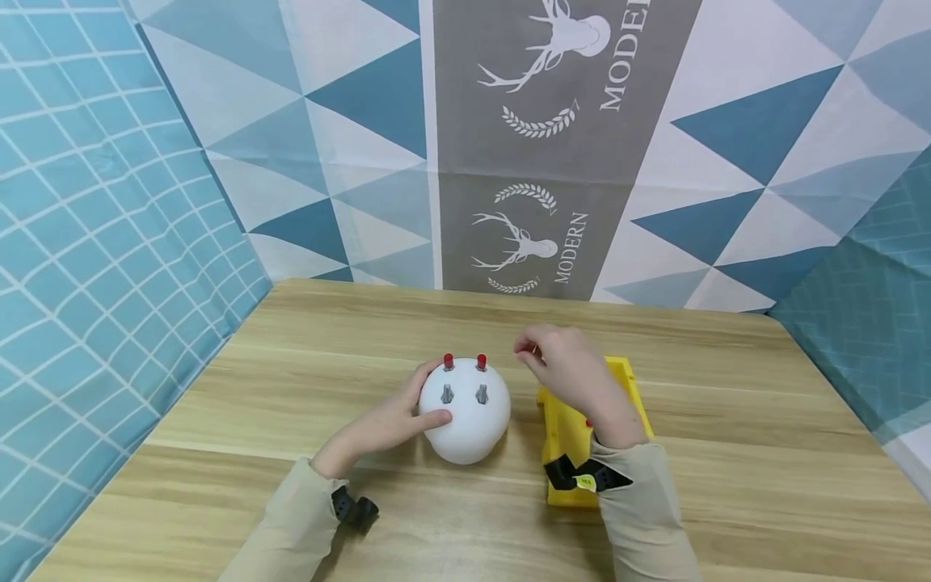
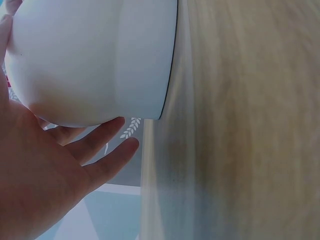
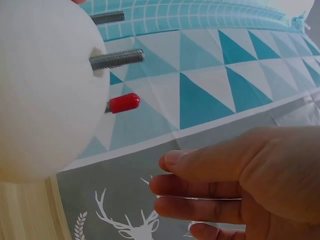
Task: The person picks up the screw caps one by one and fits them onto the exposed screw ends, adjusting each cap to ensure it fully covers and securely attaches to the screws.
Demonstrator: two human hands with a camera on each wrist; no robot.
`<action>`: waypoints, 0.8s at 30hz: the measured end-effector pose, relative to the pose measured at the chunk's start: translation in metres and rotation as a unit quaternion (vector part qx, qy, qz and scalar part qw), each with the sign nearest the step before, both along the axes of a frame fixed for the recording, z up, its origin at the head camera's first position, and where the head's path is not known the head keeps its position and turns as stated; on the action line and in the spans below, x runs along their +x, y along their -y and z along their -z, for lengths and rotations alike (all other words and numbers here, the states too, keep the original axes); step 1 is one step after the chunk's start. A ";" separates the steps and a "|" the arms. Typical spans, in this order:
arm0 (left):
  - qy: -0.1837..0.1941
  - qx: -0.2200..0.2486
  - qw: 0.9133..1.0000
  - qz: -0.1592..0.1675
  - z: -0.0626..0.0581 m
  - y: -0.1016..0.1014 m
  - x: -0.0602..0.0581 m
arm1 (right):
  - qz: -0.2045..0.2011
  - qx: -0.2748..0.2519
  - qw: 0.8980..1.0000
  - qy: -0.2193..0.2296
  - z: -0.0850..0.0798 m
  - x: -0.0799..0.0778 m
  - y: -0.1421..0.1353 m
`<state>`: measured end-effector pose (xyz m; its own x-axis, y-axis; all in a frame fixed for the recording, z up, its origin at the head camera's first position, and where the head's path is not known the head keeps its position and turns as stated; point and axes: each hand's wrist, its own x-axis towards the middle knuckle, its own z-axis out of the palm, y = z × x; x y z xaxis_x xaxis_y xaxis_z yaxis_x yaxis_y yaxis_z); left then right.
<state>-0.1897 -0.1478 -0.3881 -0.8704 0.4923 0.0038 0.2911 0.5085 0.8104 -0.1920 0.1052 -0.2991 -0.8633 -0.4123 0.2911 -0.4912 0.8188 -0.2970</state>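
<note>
Between the side edges of the desk [image 1: 749, 436], just left of centre, your left hand [image 1: 389, 422] grasps the white ball [image 1: 465, 419]; near the yellow bin [image 1: 570, 495], your right hand [image 1: 570, 364] hovers, fingers close to thumb, any hold impossible to tell.

The head view is bright and evenly lit, with soft, diffuse shading. A pale sheen lies on the near middle of the table [image 1: 764, 420], and faint, soft-edged shadows fall beneath the sleeves and the white dome [image 1: 469, 440]. The left wrist view is dimmer and hazier: the table grain is smeared and out of focus, while the dome darkens to brown beside the left hand [image 2: 45, 170]. In the right wrist view, the red cap [image 3: 125, 103] carries a small glint, the dome's underside looks yellowish, and one upper corner is washed out.
</note>
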 end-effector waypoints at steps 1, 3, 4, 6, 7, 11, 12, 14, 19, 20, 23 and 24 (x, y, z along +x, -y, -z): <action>-0.001 -0.001 1.000 -0.002 0.000 0.000 0.000 | 0.003 -0.001 1.000 0.003 -0.001 -0.001 -0.001; -0.001 -0.002 1.000 -0.003 0.000 0.000 -0.001 | 0.008 -0.001 1.000 0.006 -0.002 -0.002 -0.003; -0.002 -0.002 1.000 -0.003 -0.001 0.000 -0.001 | 0.008 -0.001 1.000 0.007 -0.003 -0.002 -0.004; -0.001 -0.008 1.000 -0.004 0.000 0.000 -0.001 | 0.006 0.002 1.000 0.006 -0.003 -0.002 -0.005; -0.001 -0.010 1.000 -0.004 0.000 0.000 -0.001 | 0.005 0.005 1.000 0.005 -0.003 -0.002 -0.005; 0.002 -0.009 1.000 -0.002 -0.001 0.001 0.000 | -0.003 0.016 1.000 0.005 0.000 -0.002 -0.009; 0.002 -0.007 1.000 -0.001 -0.001 0.000 0.000 | -0.002 0.017 1.000 0.008 0.002 -0.002 -0.011; 0.000 -0.006 1.000 -0.001 -0.001 0.000 0.001 | 0.000 0.019 1.000 0.012 0.004 -0.002 -0.016; 0.009 -0.016 1.000 -0.009 0.000 0.000 0.002 | 0.009 0.025 0.999 0.020 0.010 -0.002 -0.031; 0.013 -0.017 1.000 -0.011 0.000 0.000 0.002 | 0.008 0.027 0.999 0.019 0.012 -0.002 -0.033; 0.019 -0.011 1.000 -0.012 0.000 0.000 0.002 | 0.003 0.029 0.999 0.024 0.014 -0.002 -0.037; 0.019 -0.009 1.000 -0.012 -0.001 -0.001 0.001 | 0.002 0.033 0.999 0.024 0.014 -0.002 -0.038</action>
